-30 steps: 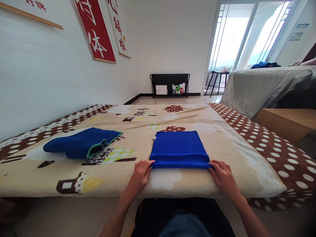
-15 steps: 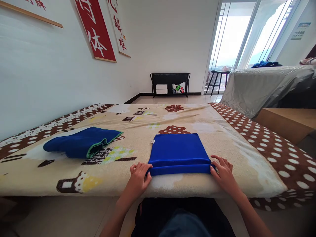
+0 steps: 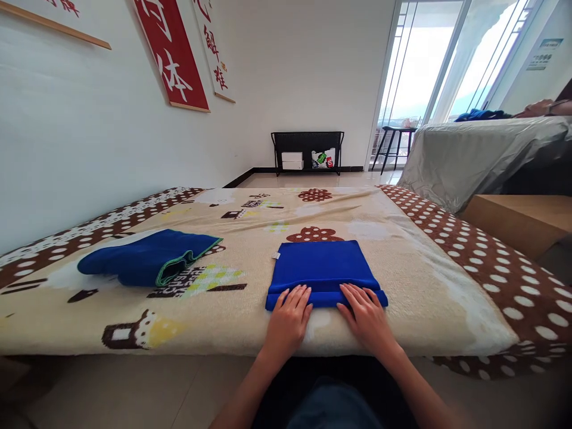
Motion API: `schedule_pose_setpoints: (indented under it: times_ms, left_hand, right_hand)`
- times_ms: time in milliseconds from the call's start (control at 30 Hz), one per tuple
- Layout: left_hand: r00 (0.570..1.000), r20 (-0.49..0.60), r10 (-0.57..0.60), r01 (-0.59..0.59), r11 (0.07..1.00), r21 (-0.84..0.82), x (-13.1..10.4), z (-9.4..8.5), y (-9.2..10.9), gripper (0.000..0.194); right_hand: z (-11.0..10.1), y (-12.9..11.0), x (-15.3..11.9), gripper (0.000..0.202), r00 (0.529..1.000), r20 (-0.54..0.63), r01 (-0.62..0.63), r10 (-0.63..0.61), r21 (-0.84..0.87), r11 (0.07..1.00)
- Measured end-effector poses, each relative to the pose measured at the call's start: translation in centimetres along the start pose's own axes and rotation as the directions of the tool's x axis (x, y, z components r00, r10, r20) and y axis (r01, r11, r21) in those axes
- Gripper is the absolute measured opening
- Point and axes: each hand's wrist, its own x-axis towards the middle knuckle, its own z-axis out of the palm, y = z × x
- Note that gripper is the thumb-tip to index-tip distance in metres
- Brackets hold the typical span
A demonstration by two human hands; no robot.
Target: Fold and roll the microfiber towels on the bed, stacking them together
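A bright blue cloth (image 3: 322, 262) lies on the blanket-covered surface in front of me, its near edge rolled into a thick fold and a small white tag at its left side. My left hand (image 3: 289, 313) rests on the left part of that fold, fingers stretched over it and thumb on the near side. On the right part of the fold lies my right hand (image 3: 364, 310), its fingers likewise extended and slightly apart. Neither hand is closed round the cloth. To the left sits a darker blue cloth (image 3: 143, 256) with green edging, loosely folded and untouched.
The cream blanket (image 3: 250, 333) has brown dotted borders. At right stand a cardboard box (image 3: 518, 217) and a plastic-covered piece of furniture (image 3: 469, 146) with a blue cloth on top. Another person's arm (image 3: 540, 108) reaches in there. A black rack (image 3: 308, 143) stands at the far wall.
Both hands have let go of the blue cloth's near corners and moved inward onto the fold, which is rolled slightly farther from me. Another person's arm has come in at upper right.
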Motion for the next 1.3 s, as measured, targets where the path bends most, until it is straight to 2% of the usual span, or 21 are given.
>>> schedule_pose_setpoints:
  times_ms: [100,200,267,300,367,433,500,567,733,933,1067,1167,1300]
  left_hand:
    - [0.994,-0.035,-0.106,0.108,0.991,0.073,-1.7,-0.9,-2.7,0.036]
    - [0.974,-0.102,-0.201,0.214,0.966,0.144,-2.7,-1.7,-3.6,0.035]
    - [0.971,-0.11,-0.211,0.225,0.963,0.148,-2.3,-1.7,-2.6,0.037]
    - [0.98,-0.086,-0.181,0.191,0.973,0.127,-1.8,-1.6,-1.8,0.039]
    - [0.998,0.004,-0.06,0.06,0.997,0.047,-0.4,-1.1,0.1,0.045]
    - [0.996,0.077,0.049,-0.047,0.999,-0.028,1.0,-0.3,1.8,0.045]
    - [0.993,0.108,0.057,-0.053,0.998,-0.044,2.0,0.4,2.7,0.043]
    - [0.994,0.108,-0.007,0.009,1.0,-0.016,2.4,0.7,2.6,0.042]
    - [0.992,0.082,-0.095,0.091,0.994,0.053,1.1,-0.1,-0.9,0.044]
    - [0.995,0.03,-0.1,0.095,0.986,0.135,-1.6,-1.5,-4.8,0.042]
    - [1.0,-0.019,0.009,-0.006,0.988,0.156,-3.2,-2.7,-5.8,0.045]
    - [0.996,0.025,0.086,-0.088,0.991,0.097,-4.0,-3.7,-6.2,0.047]
    - [0.997,0.034,0.07,-0.07,0.997,0.009,-4.0,-4.2,-6.6,0.05]
  right_hand:
    - [-0.7,3.1,-1.3,0.041,0.998,-0.035,-0.063,0.06,-0.096,0.993]
    - [-1.1,4.1,-2.1,0.038,0.992,-0.094,-0.103,0.09,-0.148,0.984]
    - [-1.0,3.1,-1.8,0.033,0.986,-0.136,-0.112,0.094,-0.133,0.985]
    - [-0.9,2.2,-1.5,0.032,0.986,-0.145,-0.098,0.082,-0.107,0.989]
    - [-0.3,0.0,-0.5,0.032,0.992,-0.126,-0.038,0.034,-0.032,0.999]
    - [0.3,-2.0,0.6,0.033,0.997,-0.07,0.018,-0.016,0.033,0.999]
    - [0.9,-3.2,1.5,0.036,1.0,-0.014,0.023,-0.022,0.054,0.998]
    - [1.1,-3.2,2.1,0.037,0.999,0.031,-0.007,0.006,0.03,1.0]
    - [0.2,0.7,1.1,0.042,0.992,0.027,-0.119,0.122,-0.094,0.988]
    - [-0.8,5.2,-1.9,0.045,0.996,-0.031,-0.089,0.085,-0.163,0.983]
    - [-1.5,6.5,-3.4,0.046,0.995,-0.102,-0.012,-0.003,-0.142,0.99]
    - [-2.0,7.2,-4.4,0.039,0.99,-0.128,0.039,-0.053,-0.113,0.993]
    - [-2.2,7.9,-4.6,0.039,0.995,-0.073,0.062,-0.066,-0.065,0.996]
